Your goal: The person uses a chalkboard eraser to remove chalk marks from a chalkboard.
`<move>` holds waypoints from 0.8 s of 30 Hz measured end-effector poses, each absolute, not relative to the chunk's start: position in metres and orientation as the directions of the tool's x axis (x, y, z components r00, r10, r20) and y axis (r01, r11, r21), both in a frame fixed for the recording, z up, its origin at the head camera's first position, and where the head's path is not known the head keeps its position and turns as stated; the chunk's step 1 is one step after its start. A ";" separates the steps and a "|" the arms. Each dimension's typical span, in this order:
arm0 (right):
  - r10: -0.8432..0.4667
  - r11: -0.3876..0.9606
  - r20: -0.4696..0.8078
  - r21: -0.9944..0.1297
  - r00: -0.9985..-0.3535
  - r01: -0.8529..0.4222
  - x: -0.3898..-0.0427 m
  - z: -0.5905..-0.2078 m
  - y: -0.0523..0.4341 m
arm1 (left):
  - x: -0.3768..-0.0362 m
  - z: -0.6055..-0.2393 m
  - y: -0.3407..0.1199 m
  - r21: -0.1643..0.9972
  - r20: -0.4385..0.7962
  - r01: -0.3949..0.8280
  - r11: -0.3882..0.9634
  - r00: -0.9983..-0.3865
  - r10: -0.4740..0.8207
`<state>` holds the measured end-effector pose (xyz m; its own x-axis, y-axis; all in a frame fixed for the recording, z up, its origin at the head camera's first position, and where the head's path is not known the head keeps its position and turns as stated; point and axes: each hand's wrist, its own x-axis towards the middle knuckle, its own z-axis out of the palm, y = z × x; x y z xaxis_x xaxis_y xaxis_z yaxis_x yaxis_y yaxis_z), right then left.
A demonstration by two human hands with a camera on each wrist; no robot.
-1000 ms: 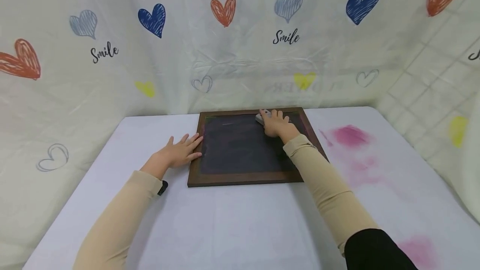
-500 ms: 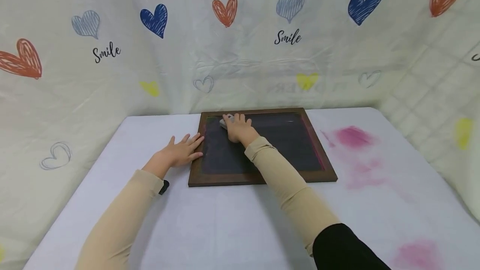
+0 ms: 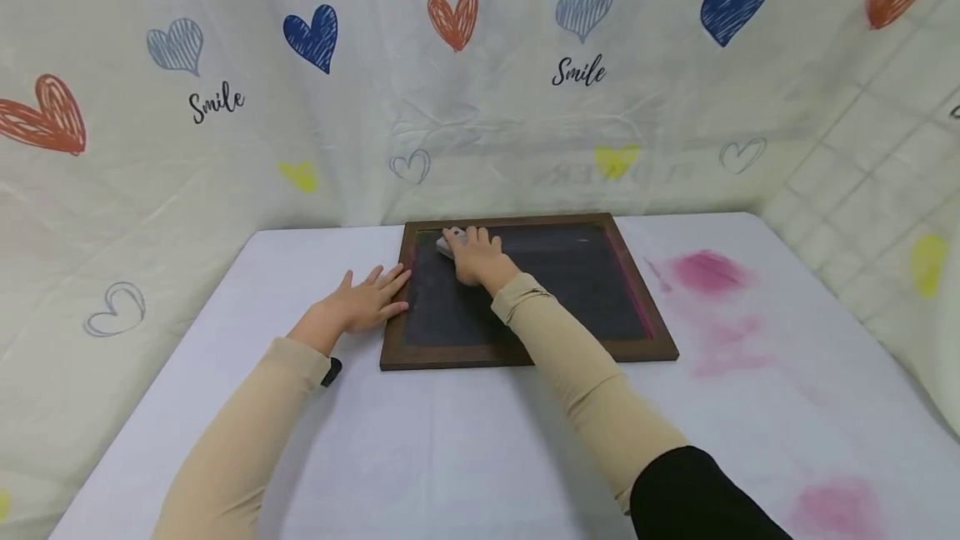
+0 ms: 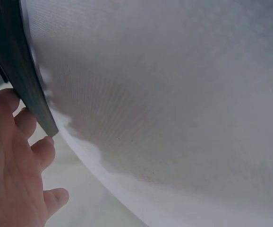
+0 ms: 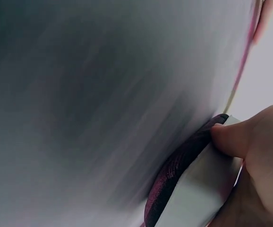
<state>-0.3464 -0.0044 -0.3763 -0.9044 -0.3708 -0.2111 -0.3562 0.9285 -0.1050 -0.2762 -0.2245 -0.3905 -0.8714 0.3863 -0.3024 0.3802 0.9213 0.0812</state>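
A pale curtain [image 3: 480,107] printed with hearts and the word "Smile" hangs behind and to both sides of a white table [image 3: 480,440], whose cloth carries pink smudges [image 3: 705,272] on the right. At the far middle of the table lies a chalkboard [image 3: 547,290] in a dark wooden frame, flat on the cloth, its slate mostly wiped to a dull grey.

The left hand [image 3: 365,304] lies flat, fingers straight and spread, with the fingertips touching the left edge of the frame. The right hand [image 3: 474,256] is curled over a small eraser [image 3: 448,242] and presses it onto the slate at the far left corner; the right wrist view shows the thumb [image 5: 233,137] pinching the pale block, whose felt face is stained purple-pink.

Risks, as I judge them: the left hand only rests against the frame's edge rather than bearing down on it, so a firm stroke could slide the board across the smooth cloth. The felt looks loaded with pink dust, which may smear colour back onto the slate rather than lift it. A pink line [image 3: 637,298] along the right inner edge of the frame sits tight in the corner, where a flat eraser could miss it.
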 end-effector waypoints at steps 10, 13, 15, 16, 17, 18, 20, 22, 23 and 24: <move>-0.240 0.955 -0.217 -0.227 -0.946 -0.190 -0.369 -0.375 0.112 | -0.276 -0.388 -0.225 0.075 -0.308 0.387 0.919 -0.867 0.391; -0.195 0.961 -0.225 -0.237 -0.955 -0.140 -0.369 -0.371 0.145 | -0.277 -0.386 -0.226 0.070 -0.308 0.386 0.920 -0.869 0.388; -0.164 0.964 -0.232 -0.245 -0.959 -0.106 -0.370 -0.368 0.161 | -0.278 -0.386 -0.227 0.065 -0.306 0.383 0.922 -0.871 0.384; -0.156 0.964 -0.235 -0.248 -0.959 -0.096 -0.370 -0.367 0.167 | -0.279 -0.385 -0.227 0.063 -0.306 0.381 0.922 -0.872 0.381; -0.147 0.965 -0.237 -0.248 -0.960 -0.087 -0.370 -0.368 0.172 | -0.279 -0.385 -0.227 0.061 -0.305 0.380 0.923 -0.873 0.380; -0.140 0.965 -0.241 -0.251 -0.960 -0.077 -0.371 -0.368 0.175 | -0.279 -0.385 -0.227 0.060 -0.305 0.380 0.923 -0.874 0.379; -0.127 0.965 -0.246 -0.254 -0.961 -0.063 -0.373 -0.371 0.176 | -0.279 -0.386 -0.227 0.059 -0.310 0.381 0.923 -0.872 0.380; -0.122 0.968 -0.247 -0.245 -0.961 -0.060 -0.374 -0.375 0.172 | -0.279 -0.387 -0.226 0.063 -0.315 0.382 0.922 -0.869 0.382; -0.119 0.969 -0.247 -0.240 -0.962 -0.058 -0.373 -0.376 0.169 | -0.278 -0.388 -0.225 0.067 -0.318 0.383 0.921 -0.867 0.384; -0.117 0.969 -0.247 -0.239 -0.962 -0.057 -0.373 -0.378 0.164 | -0.278 -0.388 -0.225 0.069 -0.320 0.384 0.921 -0.866 0.385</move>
<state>-0.3730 0.1640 -0.3777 -0.9621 -0.1169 -0.2465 -0.0566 0.9694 -0.2388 -0.2778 -0.2245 -0.3883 -0.8657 0.3849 -0.3200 0.3838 0.9208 0.0694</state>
